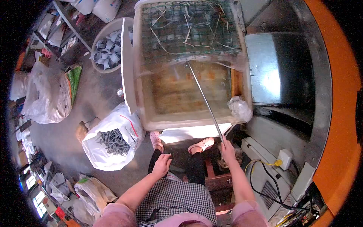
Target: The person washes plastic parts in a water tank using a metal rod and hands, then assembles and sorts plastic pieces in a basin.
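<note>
My right hand point(227, 151) is closed around the near end of a long thin metal rod point(206, 100). The rod slants forward over a wide pale tub point(189, 124) that looks filled with water. Its far tip meets the near edge of a green mesh net point(181, 32) in the tub's far half. Thin pale strips point(188, 34) lie scattered on the net. Over my knee, well short of the tub, my left hand point(162, 166) is held loosely with nothing in it, its fingers slightly bent and the thumb apart.
To the left stands a white sack point(96, 157) of grey plastic pieces point(115, 143). Beyond it is a round bin point(99, 65) of grey ring-like parts. A crumpled plastic bag point(240, 109) sits on the tub's right corner. Machinery point(278, 68) and black cables point(264, 189) are to the right.
</note>
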Demonstrator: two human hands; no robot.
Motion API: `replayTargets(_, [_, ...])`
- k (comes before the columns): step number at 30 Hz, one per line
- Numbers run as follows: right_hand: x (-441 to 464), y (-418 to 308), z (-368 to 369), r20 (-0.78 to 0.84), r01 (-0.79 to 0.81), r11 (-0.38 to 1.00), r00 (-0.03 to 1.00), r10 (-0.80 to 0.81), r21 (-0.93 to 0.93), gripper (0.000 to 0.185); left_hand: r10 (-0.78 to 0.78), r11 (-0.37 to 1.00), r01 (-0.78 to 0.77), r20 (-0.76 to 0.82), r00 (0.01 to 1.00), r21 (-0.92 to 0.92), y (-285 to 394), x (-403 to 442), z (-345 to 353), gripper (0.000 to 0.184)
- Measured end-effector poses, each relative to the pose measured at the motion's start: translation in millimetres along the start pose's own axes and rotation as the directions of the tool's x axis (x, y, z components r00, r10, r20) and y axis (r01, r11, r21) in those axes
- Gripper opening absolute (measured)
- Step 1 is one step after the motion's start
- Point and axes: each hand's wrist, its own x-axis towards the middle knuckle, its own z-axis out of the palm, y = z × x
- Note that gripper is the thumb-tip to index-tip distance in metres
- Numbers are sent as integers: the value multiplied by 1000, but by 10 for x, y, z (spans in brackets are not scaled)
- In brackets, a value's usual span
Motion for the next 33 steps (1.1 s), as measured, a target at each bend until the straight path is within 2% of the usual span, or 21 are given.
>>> replayTargets(3, [625, 3, 296, -128, 108, 991, 987, -96, 85, 42, 8, 1000, -8, -51, 999, -3, -59, -1, 47, 30])
replayTargets(5, [961, -203, 231, -77, 48, 995, 996, -41, 86, 40, 32, 999, -31, -84, 996, 13, -99, 10, 50, 31])
replayTargets(7, [1304, -219, 320, -200, 160, 974, 972, -127, 161, 40, -59, 998, 61, -68, 996, 29, -106, 42, 31, 30])
replayTargets(11, [2009, -321, 358, -277, 231, 968, 941, -196, 97, 41, -81, 997, 81, -84, 993, -8, -233, 100, 54, 30])
replayTargets(12, [2080, -340, 363, -298, 256, 962, 930, -217, 98, 41, -28, 999, 30, -111, 993, 16, -249, 120, 53, 29])
replayTargets(13, [2072, -357, 374, -293, 256, 961, 931, -218, 99, 41, 29, 999, -23, -137, 990, 42, -257, 125, 40, 29])
replayTargets(15, [1985, -402, 341, -287, 229, 954, 943, -168, 195, 43, 29, 999, -25, -116, 993, 33, -281, 89, 21, 28])
replayTargets(17, [1570, -315, 268, -184, 100, 995, 979, -93, 31, 44, 49, 999, -48, -95, 994, 16, -225, 79, -41, 27])
replayTargets(20, [774, -31, 217, -172, 104, 993, 981, -94, 52, 47, 58, 998, -55, -91, 994, 32, -78, 46, -171, 21])
replayTargets(22, [360, 29, 149, -154, 84, 995, 985, -75, 51, 47, 6, 1000, -3, -92, 996, 27, -47, 8, -212, 20])
replayTargets(24, [165, 50, 136, -61, -55, 998, 997, 53, -28, 47, 12, 1000, -11, -93, 996, 16, -33, 14, -223, 20])
replayTargets(25, [197, 50, 161, -58, -55, 998, 997, 53, -27, 47, 18, 1000, -17, -91, 996, 5, -36, 17, -217, 20])
replayTargets(27, [378, 49, 256, -146, 43, 998, 988, -49, -41, 47, 4, 1000, -6, -92, 996, -17, -94, 31, -143, 20])
replayTargets(29, [755, 7, 342, -154, 28, 998, 988, -19, 58, 46, -14, 999, 10, -95, 995, -39, -120, 50, -76, 20])
replayTargets(31, [1094, -72, 462, -226, 39, 999, 973, -40, -6, 44, -45, 999, 42, -111, 993, -30, -96, 68, -46, 21])
replayTargets(33, [1375, -274, 335, -192, 55, 995, 981, -37, 89, 44, -29, 1000, 28, -114, 993, -12, -76, 81, -33, 21])
